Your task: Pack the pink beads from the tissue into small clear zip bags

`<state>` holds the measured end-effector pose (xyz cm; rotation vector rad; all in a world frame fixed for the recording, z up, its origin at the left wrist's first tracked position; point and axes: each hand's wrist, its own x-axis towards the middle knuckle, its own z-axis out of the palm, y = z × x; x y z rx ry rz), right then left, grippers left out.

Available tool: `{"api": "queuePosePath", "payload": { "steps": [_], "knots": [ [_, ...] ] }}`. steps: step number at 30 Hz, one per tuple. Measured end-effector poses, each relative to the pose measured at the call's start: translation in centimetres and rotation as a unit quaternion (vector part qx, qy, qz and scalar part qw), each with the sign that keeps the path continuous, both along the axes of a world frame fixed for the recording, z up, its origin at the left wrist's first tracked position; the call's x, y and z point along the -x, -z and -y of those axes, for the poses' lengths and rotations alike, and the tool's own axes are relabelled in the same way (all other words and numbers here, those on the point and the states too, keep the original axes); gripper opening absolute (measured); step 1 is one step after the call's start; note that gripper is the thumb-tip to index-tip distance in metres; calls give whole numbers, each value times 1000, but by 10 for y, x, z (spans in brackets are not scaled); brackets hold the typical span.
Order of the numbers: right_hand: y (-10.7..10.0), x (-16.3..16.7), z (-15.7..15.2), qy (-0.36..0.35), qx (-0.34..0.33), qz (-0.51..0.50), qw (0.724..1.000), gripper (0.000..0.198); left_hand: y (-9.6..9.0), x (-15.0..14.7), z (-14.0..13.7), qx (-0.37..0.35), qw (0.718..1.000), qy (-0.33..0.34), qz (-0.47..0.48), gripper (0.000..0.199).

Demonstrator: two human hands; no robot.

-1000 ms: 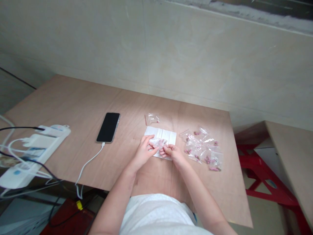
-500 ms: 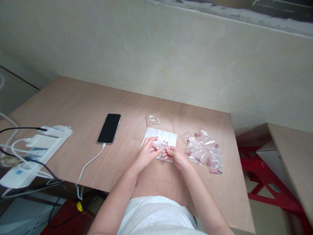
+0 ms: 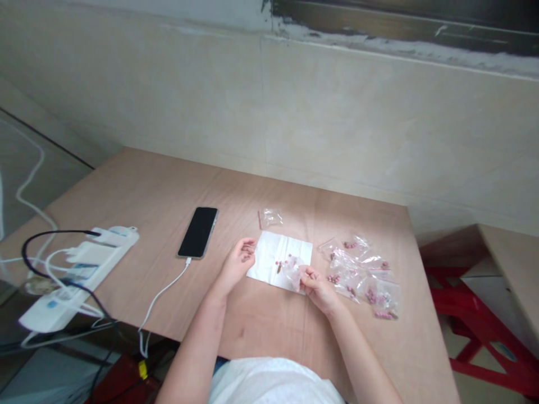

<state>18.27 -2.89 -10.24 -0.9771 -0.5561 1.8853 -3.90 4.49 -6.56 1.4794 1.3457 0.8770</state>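
Left hand (image 3: 238,264) drawn away from the clear bag (image 3: 293,274), loosely half-open, right hand (image 3: 318,287) pinching it over white paper (image 3: 266,255)

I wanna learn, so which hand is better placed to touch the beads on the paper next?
Probably the left hand: it looks empty beside the paper, while the right hand is pinching a bag near the beads.

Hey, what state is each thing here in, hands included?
Left hand: fingers loosely curled, nothing visibly held
Right hand: pinching the held bag
Held bag: clear, crumpled
White sheet: spread out, creased
Pink pieces: loose on the sheet
Bag heap: pink contents inside
Lone bag: lying beyond sheet
Phone: screen dark, plugged in
Power strip: plugs inserted
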Motion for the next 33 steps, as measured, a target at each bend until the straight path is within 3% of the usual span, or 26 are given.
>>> {"api": "queuePosePath", "payload": {
  "steps": [2, 6, 12, 23, 25, 30, 33],
  "knots": [
    [-1, -1, 0, -16, -9, -9, 1000, 18, 17, 11, -23, -26, 997, -56, -53, 30],
    [-5, -1, -3, -32, -9, -25, 999, 17, 45, 16, -65, -52, 988, -92, -109, 32],
    [-6, -1, -5, -28, -5, -75, 997, 16, 59, -2, -102, -99, 974, -93, -179, 28],
    [-4, -3, -8, -27, 5, -103, 994, 16, 61, -21, -112, -120, 960, -74, -242, 32],
    [-4, -3, -8, -26, 5, -108, 994, 16, 60, -25, -110, -117, 960, -70, -243, 39],
    [-6, -3, -10, -29, 11, -116, 993, 16, 52, -45, -104, -128, 956, -20, -261, 84],
    [-7, -4, -10, -33, 14, -120, 992, 16, 50, -58, -104, -144, 950, -5, -277, 78]
  ]
}}
